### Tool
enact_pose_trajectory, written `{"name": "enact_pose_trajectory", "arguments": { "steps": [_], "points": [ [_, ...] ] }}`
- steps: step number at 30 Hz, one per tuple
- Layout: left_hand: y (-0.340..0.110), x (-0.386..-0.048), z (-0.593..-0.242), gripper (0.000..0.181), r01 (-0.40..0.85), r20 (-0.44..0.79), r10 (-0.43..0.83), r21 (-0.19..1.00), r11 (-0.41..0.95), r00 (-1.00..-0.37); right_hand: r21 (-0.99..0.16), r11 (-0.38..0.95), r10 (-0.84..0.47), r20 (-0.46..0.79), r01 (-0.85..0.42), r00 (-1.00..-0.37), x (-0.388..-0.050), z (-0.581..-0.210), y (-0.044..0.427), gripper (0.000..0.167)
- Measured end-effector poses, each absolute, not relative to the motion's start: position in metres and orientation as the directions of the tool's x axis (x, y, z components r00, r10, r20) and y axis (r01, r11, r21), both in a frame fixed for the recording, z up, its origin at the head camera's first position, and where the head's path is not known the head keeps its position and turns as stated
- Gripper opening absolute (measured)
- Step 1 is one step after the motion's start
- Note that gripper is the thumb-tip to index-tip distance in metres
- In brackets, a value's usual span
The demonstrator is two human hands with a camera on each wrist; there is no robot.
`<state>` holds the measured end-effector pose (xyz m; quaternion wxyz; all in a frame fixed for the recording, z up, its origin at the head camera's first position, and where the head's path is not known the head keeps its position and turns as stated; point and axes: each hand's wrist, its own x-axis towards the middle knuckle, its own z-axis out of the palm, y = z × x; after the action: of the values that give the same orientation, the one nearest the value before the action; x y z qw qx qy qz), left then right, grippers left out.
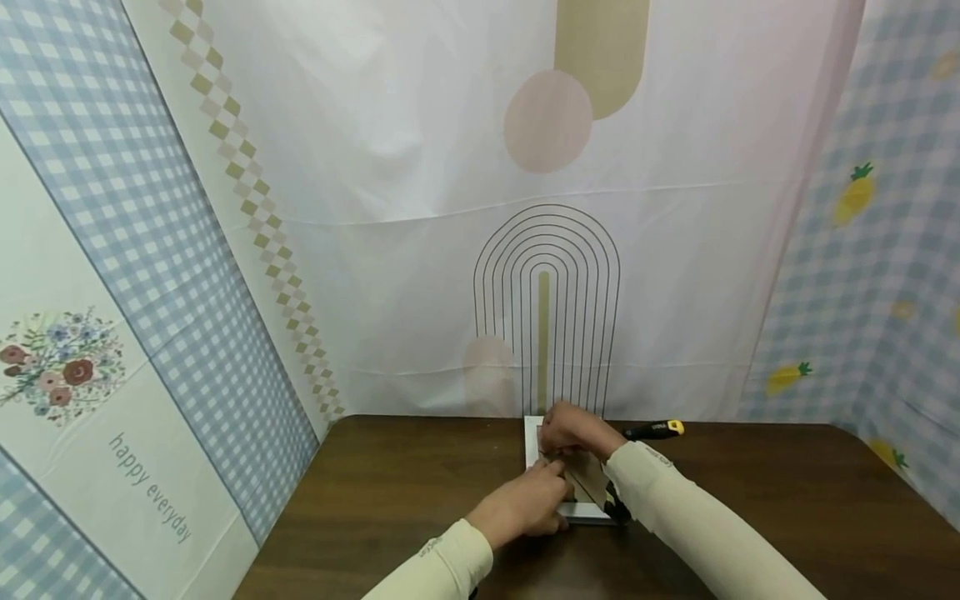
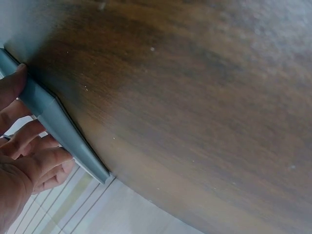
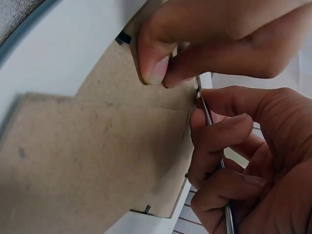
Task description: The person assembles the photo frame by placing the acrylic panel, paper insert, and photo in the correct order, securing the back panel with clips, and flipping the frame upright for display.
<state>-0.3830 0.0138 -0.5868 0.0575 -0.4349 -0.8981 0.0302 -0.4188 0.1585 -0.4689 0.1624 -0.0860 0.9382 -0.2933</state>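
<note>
A white picture frame (image 1: 588, 511) lies face down on the table, its brown backing board (image 3: 114, 73) showing. Over the board lies a tapered brown flap (image 3: 73, 156), and small black tabs (image 3: 147, 209) stand along the rim. With my left hand (image 1: 525, 502), I grip the frame's left side: the thumb lies on its grey outer edge (image 2: 61, 119) and fingertips touch the backing. My right hand (image 1: 576, 429) holds a screwdriver (image 3: 227, 214) by its thin metal shaft, the tip at the inner rim. Its black and yellow handle (image 1: 660, 430) sticks out past the right wrist.
The brown wooden table (image 1: 390, 492) reaches back to a white patterned cloth (image 1: 405, 292). A black and yellow item (image 1: 615, 505) lies by the frame's near right corner, partly behind the right sleeve. Blue checked cloths (image 1: 832, 317) hang at both sides.
</note>
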Motion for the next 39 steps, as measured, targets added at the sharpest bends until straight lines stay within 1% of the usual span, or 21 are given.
{"name": "enact_pose_trajectory", "arguments": {
  "steps": [1,3,6,9,15,21,28,32,39],
  "points": [
    [0.014,-0.383,-0.586,0.028,0.776,0.074,0.783,-0.103,0.622,-0.617,-0.591,0.806,-0.24,-0.259,-0.043,-0.935,-0.412,-0.462,0.157,0.043],
    [0.014,-0.383,-0.586,0.028,0.776,0.071,0.783,-0.103,0.622,-0.618,-0.595,0.803,-0.23,-0.254,-0.036,-0.939,-0.406,-0.456,0.157,0.043],
    [0.013,-0.383,-0.586,0.028,0.78,0.068,0.788,-0.108,0.616,-0.613,-0.592,0.806,-0.218,-0.252,-0.028,-0.943,-0.403,-0.453,0.158,0.039],
    [0.012,-0.384,-0.586,0.028,0.786,0.07,0.794,-0.11,0.608,-0.604,-0.604,0.797,-0.212,-0.259,-0.013,-0.942,-0.404,-0.455,0.161,0.035],
    [0.011,-0.383,-0.588,0.029,0.795,0.095,0.803,-0.118,0.595,-0.588,-0.615,0.788,-0.196,-0.271,0.012,-0.942,-0.407,-0.462,0.165,0.036],
    [0.011,-0.383,-0.589,0.029,0.794,0.109,0.806,-0.138,0.592,-0.582,-0.642,0.765,-0.177,-0.278,0.045,-0.944,-0.406,-0.463,0.168,0.028],
    [0.011,-0.383,-0.589,0.029,0.801,0.101,0.809,-0.113,0.588,-0.58,-0.647,0.759,-0.158,-0.296,0.076,-0.942,-0.412,-0.469,0.172,0.03],
    [0.01,-0.381,-0.586,0.029,0.8,0.099,0.806,-0.105,0.591,-0.583,-0.665,0.743,-0.167,-0.301,0.081,-0.939,-0.413,-0.469,0.174,0.033],
    [0.009,-0.378,-0.581,0.03,0.796,0.1,0.804,-0.112,0.595,-0.586,-0.668,0.74,-0.175,-0.303,0.078,-0.937,-0.411,-0.467,0.174,0.029]
  ]
}}
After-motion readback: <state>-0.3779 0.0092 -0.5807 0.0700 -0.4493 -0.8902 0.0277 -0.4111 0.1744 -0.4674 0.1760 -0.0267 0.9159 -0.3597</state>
